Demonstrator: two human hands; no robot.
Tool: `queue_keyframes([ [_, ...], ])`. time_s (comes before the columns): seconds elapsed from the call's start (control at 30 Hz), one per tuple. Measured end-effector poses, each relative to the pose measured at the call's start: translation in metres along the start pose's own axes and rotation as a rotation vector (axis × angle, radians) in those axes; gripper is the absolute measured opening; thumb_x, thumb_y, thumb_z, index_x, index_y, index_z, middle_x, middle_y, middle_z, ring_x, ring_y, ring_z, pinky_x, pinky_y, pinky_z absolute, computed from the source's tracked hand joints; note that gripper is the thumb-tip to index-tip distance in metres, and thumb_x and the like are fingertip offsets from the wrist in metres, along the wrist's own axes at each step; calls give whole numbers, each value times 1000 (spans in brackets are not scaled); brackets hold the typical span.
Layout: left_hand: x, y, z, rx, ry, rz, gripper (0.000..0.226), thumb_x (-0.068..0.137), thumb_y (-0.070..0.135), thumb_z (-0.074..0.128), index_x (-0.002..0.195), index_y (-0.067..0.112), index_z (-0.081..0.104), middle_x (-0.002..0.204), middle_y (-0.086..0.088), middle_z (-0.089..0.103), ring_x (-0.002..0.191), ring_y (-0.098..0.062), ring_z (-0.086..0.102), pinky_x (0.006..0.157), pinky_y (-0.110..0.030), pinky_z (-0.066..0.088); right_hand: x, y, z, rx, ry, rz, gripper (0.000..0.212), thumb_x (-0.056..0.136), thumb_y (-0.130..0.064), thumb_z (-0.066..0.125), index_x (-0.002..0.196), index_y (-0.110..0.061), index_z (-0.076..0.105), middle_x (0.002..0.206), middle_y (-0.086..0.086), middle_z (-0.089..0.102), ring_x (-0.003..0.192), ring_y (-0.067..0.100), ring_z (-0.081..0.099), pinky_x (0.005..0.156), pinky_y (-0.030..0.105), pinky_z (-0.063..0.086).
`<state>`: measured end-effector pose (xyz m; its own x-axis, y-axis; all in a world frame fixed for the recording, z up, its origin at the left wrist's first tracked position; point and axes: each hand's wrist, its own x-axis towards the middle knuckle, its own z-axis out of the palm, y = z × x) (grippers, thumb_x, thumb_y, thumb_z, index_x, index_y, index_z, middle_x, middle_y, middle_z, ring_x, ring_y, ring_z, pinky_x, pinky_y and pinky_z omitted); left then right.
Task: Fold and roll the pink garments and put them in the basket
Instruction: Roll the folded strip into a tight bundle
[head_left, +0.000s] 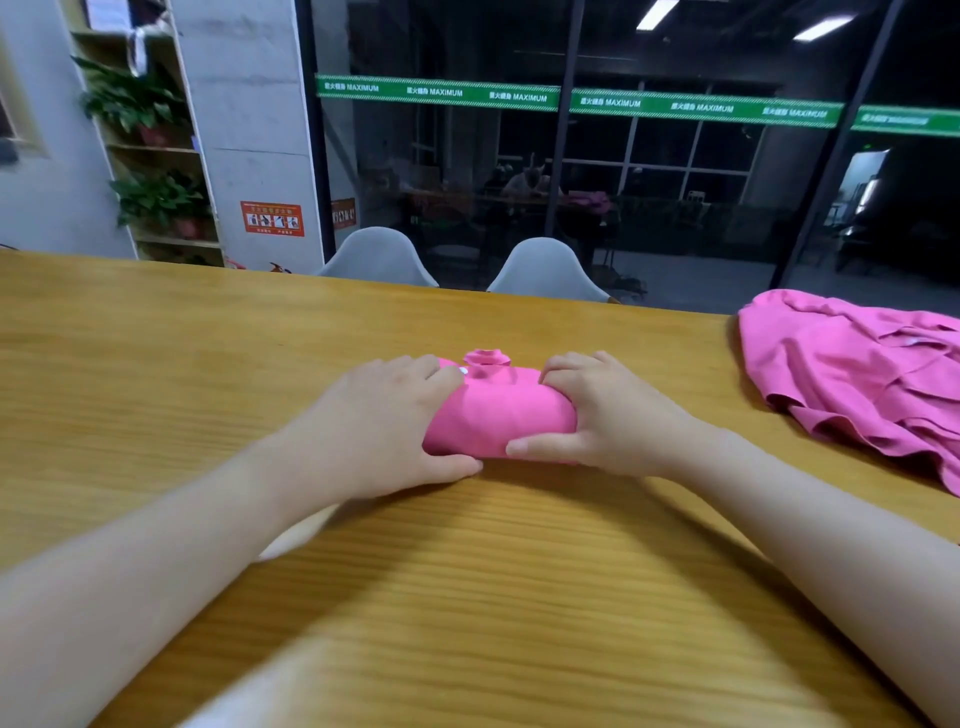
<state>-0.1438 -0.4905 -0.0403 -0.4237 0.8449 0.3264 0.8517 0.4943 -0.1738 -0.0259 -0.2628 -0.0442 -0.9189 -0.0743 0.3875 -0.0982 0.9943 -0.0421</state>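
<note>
L hand (384, 421) & R hand (605, 415) grip ends of pink roll (501, 415) on wood table (156, 364). Loose pink garments (862, 374) at R edge. 2 grey chairs (545, 270) behind.

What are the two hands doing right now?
Left hand: curled round the left end of the rolled pink garment.
Right hand: gripping its right end.

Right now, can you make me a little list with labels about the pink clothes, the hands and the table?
rolled garment: pink roll lying on the table
left hand: left hand grips the roll's left end
right hand: right hand grips the roll's right end
waiting garment: loose pink garment, unrolled, at the table's right edge
table: wooden table
chairs: two grey chairs behind the table
basket: not in view
</note>
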Motion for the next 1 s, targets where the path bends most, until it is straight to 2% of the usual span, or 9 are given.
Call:
queue_keyframes([
  [0.1, 3, 2, -1, 11, 51, 17, 72, 80, 81, 53, 130, 30, 45, 114, 12, 59, 106, -14, 57, 79, -30, 40, 2, 3, 3, 320, -57, 111, 66, 76, -82, 62, 74, -16, 62, 85, -2, 57, 87, 11, 54, 78, 37, 48],
  [0.23, 9, -6, -10, -134, -121, 1, 77, 72, 86, 59, 130, 37, 50, 110, 10, 62, 102, -17, 59, 77, -31, 43, -8, -4, 7, -7, 68, 12, 80, 77, -90, 50, 105, -17, 66, 112, -7, 59, 112, 12, 51, 97, 36, 45],
  [0.33, 9, -13, -16, -306, -235, -54, 79, 67, 86, 66, 131, 43, 53, 100, 14, 63, 90, -9, 60, 74, -30, 50, -14, -15, 6, -266, 139, -75, 87, 74, -92, 48, 109, -14, 64, 121, -4, 57, 121, 16, 50, 96, 35, 43],
  [0.47, 3, -7, -17, -287, -191, -55, 79, 69, 82, 67, 136, 45, 49, 104, 17, 64, 92, -8, 59, 75, -27, 45, -5, -16, 1, -215, 95, -82, 74, 73, -90, 52, 90, -20, 67, 103, -11, 59, 101, 7, 51, 88, 29, 38],
  [0.53, -3, -2, -10, -137, -48, -9, 77, 74, 77, 64, 138, 39, 45, 115, 15, 63, 104, -15, 58, 82, -28, 37, -1, -14, -1, -26, 11, -41, 64, 73, -85, 61, 80, -22, 65, 94, -11, 59, 87, 5, 51, 81, 30, 42],
  [0.63, -9, 1, -2, -101, 149, 119, 72, 73, 72, 63, 134, 38, 46, 106, 12, 67, 98, -17, 63, 77, -28, 32, 0, -14, -10, 306, -112, 76, 51, 72, -70, 78, 69, -21, 63, 79, -6, 59, 73, 14, 58, 65, 34, 48],
  [0.73, -6, -2, -4, -198, 45, 62, 77, 68, 76, 66, 134, 41, 50, 102, 12, 68, 95, -16, 63, 74, -27, 37, -6, -16, -14, 386, -180, 147, 54, 71, -71, 78, 76, -19, 66, 79, -4, 63, 72, 13, 61, 65, 36, 51],
  [0.9, 1, -9, -15, -527, -241, -40, 52, 61, 73, 81, 93, 36, 63, 83, 31, 63, 78, 6, 59, 69, -27, 51, -22, -29, -12, -313, 32, -67, 86, 70, -98, 40, 100, -21, 63, 101, -9, 58, 94, 14, 53, 86, 35, 44],
  [1.0, -4, -8, -14, -508, -268, -59, 66, 56, 83, 73, 108, 44, 62, 97, 20, 66, 89, -4, 61, 81, -36, 56, -22, -32, -15, -330, 18, -100, 84, 70, -98, 42, 97, -21, 63, 100, -9, 57, 96, 14, 52, 88, 35, 42],
])
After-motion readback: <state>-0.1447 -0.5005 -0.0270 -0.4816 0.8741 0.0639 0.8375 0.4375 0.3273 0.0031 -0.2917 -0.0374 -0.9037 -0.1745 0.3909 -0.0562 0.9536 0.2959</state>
